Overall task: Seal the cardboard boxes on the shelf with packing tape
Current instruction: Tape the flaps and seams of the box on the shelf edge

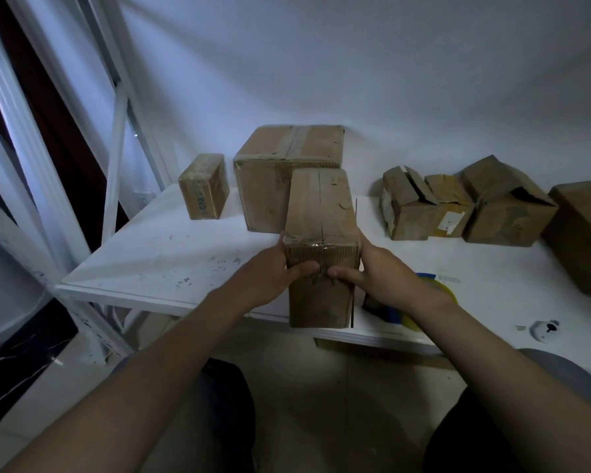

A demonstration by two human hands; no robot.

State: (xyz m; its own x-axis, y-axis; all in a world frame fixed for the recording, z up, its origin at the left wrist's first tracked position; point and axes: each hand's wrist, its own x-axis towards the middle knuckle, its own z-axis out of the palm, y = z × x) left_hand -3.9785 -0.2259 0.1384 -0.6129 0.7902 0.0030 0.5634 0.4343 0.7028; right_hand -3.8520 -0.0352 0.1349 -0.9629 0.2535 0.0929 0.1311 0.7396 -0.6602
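Hands both on the tall box (321, 213), which stands upright at the very front lip of the white shelf (171, 254), just ahead of the large box (287, 155). Your left hand (273, 271) and right hand (379, 271) clasp it from either side, thumbs pressed on the near face, fingers wrapped round the flanks. A glossy tape strip (304, 241) crosses the near top edge and looks wrinkled at its left end. The top seam further back appears bare, so sealing is likely part-done. The main risk is the footing: with the base at the lip, any pull toward you or downward thumb pressure could tip the box off the shelf. Squeezing the soft, worn cardboard could bow the flaps and open the seam under the tape. Creased tape may lift unless you smooth it flat. Your right wrist hangs over the tape roll (440, 288), blue and yellow and lying near the edge, so a careless sweep could knock it down. Three boxes to the right, among them the open box (406, 206), show gaping or raised flaps and appear unsealed.
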